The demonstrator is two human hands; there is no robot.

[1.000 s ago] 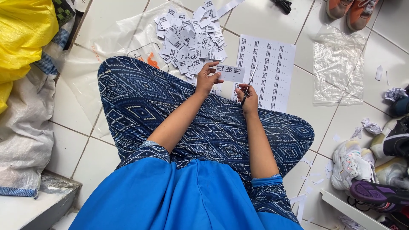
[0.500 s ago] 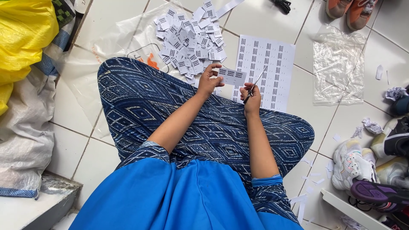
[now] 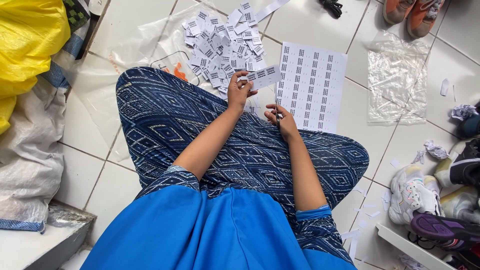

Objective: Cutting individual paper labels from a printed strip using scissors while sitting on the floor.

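Far to the left of both hands, a yellow bag (image 3: 27,45) lies on top of a grey woven sack (image 3: 27,155) against the tiled floor (image 3: 95,175). Just beyond the left fingertips, on a clear plastic sheet (image 3: 135,45), sits a heap of small cut paper labels (image 3: 225,42), white with dark print. The left hand (image 3: 240,91) is raised over the patterned trouser leg (image 3: 165,120), its fingers pinched narrow on a short paper strip (image 3: 264,77) of labels, which sticks out to the right of the thumb. Just below that strip, the right hand (image 3: 284,120) is curled around scissors (image 3: 276,111); only a thin dark part shows, and I cannot tell how far the blades are apart. Immediately right of these fingers, a printed label sheet (image 3: 312,85) lies flat on the floor, uncut, its near corner hidden behind the right hand. Further right rests a crumpled clear plastic bag (image 3: 397,80), and well beyond it several shoes (image 3: 415,195) crowd the edge, with paper scraps (image 3: 367,210) scattered near them.
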